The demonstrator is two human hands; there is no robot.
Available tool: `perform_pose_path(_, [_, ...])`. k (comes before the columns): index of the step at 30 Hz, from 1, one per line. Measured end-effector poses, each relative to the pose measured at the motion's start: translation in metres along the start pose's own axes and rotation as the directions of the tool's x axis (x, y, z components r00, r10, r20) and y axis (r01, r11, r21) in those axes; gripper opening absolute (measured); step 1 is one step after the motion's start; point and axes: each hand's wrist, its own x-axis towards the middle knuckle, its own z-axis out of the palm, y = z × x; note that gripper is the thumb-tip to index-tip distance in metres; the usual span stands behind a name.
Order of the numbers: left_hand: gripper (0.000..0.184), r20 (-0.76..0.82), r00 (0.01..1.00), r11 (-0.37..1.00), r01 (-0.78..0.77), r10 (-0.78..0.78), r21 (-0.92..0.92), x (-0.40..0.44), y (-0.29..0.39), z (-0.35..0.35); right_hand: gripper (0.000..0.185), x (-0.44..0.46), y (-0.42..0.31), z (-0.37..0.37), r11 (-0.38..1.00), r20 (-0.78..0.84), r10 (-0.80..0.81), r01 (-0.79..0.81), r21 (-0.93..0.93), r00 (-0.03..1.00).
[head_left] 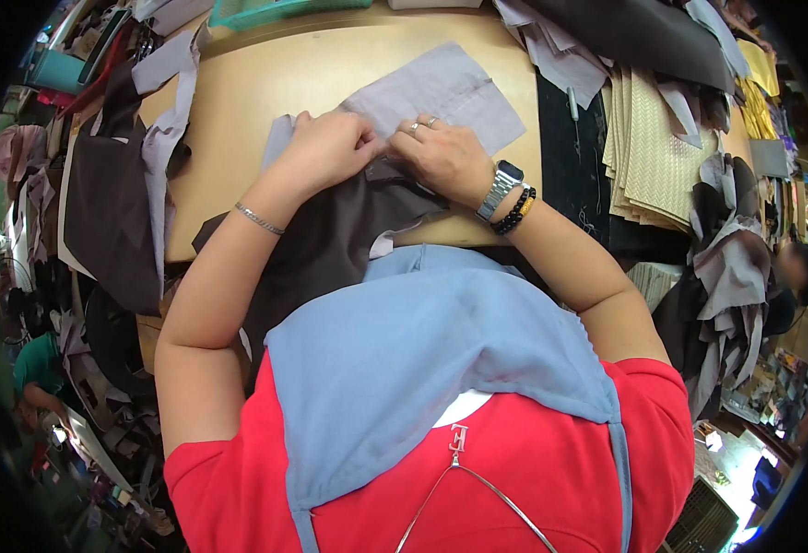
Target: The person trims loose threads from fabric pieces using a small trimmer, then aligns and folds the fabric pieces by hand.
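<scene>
My left hand (pixel 335 146) and my right hand (pixel 442 158) meet near the middle of the work table, fingers bent and pinching the edge where dark and pale material come together. A dark brown piece of leather or fabric (pixel 316 241) hangs from under both hands toward my lap. Beyond them lies a flat pale lilac-grey piece (pixel 441 88) with a crease across it. The exact grip of the fingertips is partly hidden by the knuckles.
The wooden table top (pixel 265 78) has a teal tray (pixel 279 9) at its far edge. Dark material (pixel 113 217) drapes over the left side. To the right are a silver pen-like tool (pixel 572 103), stacked cream textured sheets (pixel 648 152) and heaped scraps (pixel 731 267). Other people are at both sides.
</scene>
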Motion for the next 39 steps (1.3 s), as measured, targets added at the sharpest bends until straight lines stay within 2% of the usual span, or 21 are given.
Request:
perform_pose_path(7, [0.023,0.045,0.999,0.999,0.027,-0.028,0.018,-0.001,-0.005,0.001,0.005,0.002,-0.012,0.003,0.998,-0.096,0.049,-0.044,0.047,0.994])
perform_pose_path(16, [0.023,0.082,0.997,1.000,0.002,-0.004,0.024,0.003,-0.010,-0.001,0.011,0.006,-0.012,0.005,0.999,0.023,-0.013,0.013,-0.031,1.000])
perform_pose_path(19, [0.024,0.071,0.997,1.000,-0.004,0.005,-0.013,0.003,-0.013,0.001,0.012,0.001,-0.008,0.004,0.996,-0.027,-0.008,0.010,0.091,1.000])
perform_pose_path(22, [0.025,0.077,0.997,0.999,-0.007,0.010,-0.043,0.003,-0.015,0.002,0.015,0.002,-0.013,0.004,0.992,-0.090,0.090,-0.082,0.091,0.992])
perform_pose_path(25, [0.026,0.095,0.995,0.998,-0.003,0.009,-0.066,0.003,-0.015,0.000,0.016,0.005,-0.014,0.007,0.992,-0.122,0.104,-0.094,0.086,0.987])
perform_pose_path(33, [0.025,0.104,0.995,0.999,0.005,0.000,-0.052,0.004,-0.014,0.000,0.011,0.005,-0.012,0.009,1.000,-0.058,-0.016,0.015,-0.015,0.998])
perform_pose_path(37, [0.023,-0.001,1.000,0.999,0.003,-0.003,0.035,-0.006,-0.003,0.006,0.013,0.007,-0.008,0.002,0.995,0.050,-0.092,0.094,-0.028,0.994])
perform_pose_path(39, [0.023,-0.042,0.999,0.995,0.003,0.001,0.096,-0.012,0.001,0.006,0.013,0.005,-0.007,0.002,0.997,0.070,-0.082,0.083,-0.009,0.994])
